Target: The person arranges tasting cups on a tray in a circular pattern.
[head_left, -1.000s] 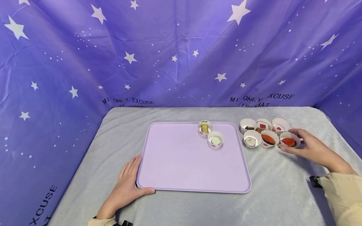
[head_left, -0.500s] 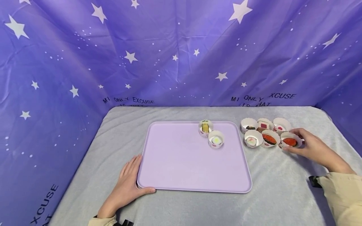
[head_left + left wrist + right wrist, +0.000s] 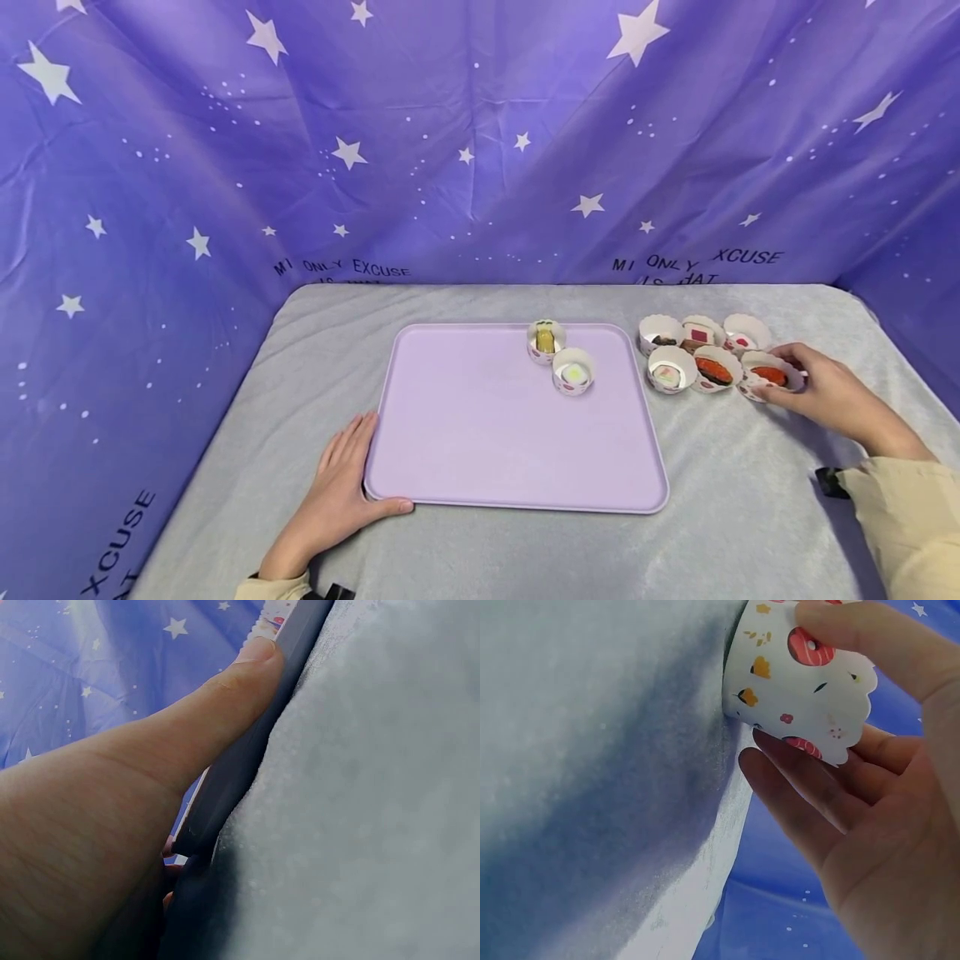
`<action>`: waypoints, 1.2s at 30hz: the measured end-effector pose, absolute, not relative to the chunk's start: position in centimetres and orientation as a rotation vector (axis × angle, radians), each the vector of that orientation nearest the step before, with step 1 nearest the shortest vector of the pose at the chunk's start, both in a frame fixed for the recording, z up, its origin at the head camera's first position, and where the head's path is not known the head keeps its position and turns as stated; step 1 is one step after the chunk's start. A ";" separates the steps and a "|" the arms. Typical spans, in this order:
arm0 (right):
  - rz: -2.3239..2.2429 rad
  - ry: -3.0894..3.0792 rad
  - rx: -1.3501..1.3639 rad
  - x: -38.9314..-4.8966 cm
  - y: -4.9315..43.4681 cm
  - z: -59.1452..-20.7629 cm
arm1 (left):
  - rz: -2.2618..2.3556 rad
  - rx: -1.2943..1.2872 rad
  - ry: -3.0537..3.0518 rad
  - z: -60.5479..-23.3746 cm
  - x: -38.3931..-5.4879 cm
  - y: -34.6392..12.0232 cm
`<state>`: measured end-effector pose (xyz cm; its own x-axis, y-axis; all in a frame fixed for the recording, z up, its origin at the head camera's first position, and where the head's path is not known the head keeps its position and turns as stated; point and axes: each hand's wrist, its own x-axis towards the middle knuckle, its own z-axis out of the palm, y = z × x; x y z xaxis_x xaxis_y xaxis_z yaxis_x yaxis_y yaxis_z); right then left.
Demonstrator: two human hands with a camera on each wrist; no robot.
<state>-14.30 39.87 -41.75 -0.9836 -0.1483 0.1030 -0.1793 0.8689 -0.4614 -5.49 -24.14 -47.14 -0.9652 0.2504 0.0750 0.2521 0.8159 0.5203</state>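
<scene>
At the tray's near left corner lies my left hand (image 3: 341, 483). Its straight fingers rest along the left side, and the thumb lies against the front edge of the lilac tray (image 3: 465, 433). My right hand (image 3: 836, 396) holds a scalloped paper baking cup (image 3: 752, 385) with an orange-red sushi piece (image 3: 771, 375) in it, the nearest-right one of the group. In the right wrist view the thumb presses the printed wall of the paper baking cup (image 3: 780, 682), with the fingers curled round its far side. Two more cups, a yellow-filled one (image 3: 542, 357) and a white-filled one (image 3: 573, 390), stand on the tray.
Several filled paper cups stand close together right of the tray, among them one with roe sushi (image 3: 712, 369), one with a pale roll (image 3: 667, 379) and one with a dark filling (image 3: 658, 329). Grey cloth (image 3: 525, 554) covers the table. A purple star-print curtain (image 3: 420, 125) hangs behind.
My right thumb has moved slightly up onto the front of the paper baking cup. My left hand and the tray stay in place.
</scene>
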 end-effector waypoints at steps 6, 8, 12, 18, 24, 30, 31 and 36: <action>0.731 -2.977 0.243 -14.0 40.1 -41.6 | -0.860 -0.412 -2.988 -47.1 -5.4 -24.1; 0.728 -2.976 0.244 -13.9 40.2 -41.6 | -0.857 -0.412 -2.990 -47.1 -5.4 -24.1; 0.716 -2.977 0.244 -13.8 40.4 -41.7 | -0.851 -0.408 -2.993 -47.2 -5.4 -24.1; 0.706 -2.929 0.236 -13.5 40.5 -41.3 | -0.855 -0.414 -2.986 -47.2 -5.4 -24.1; 0.712 -2.913 0.241 -13.4 40.3 -40.8 | -0.854 -0.414 -2.987 -47.2 -5.4 -24.2; 0.705 -2.896 0.251 -13.2 40.1 -40.2 | -0.865 -0.414 -2.989 -47.2 -5.4 -24.2; 0.696 -2.901 0.246 -13.2 40.0 -40.1 | -0.866 -0.414 -2.990 -47.2 -5.4 -24.2; 0.668 -2.903 0.229 -13.0 39.8 -39.5 | -0.861 -0.414 -2.990 -47.2 -5.4 -24.2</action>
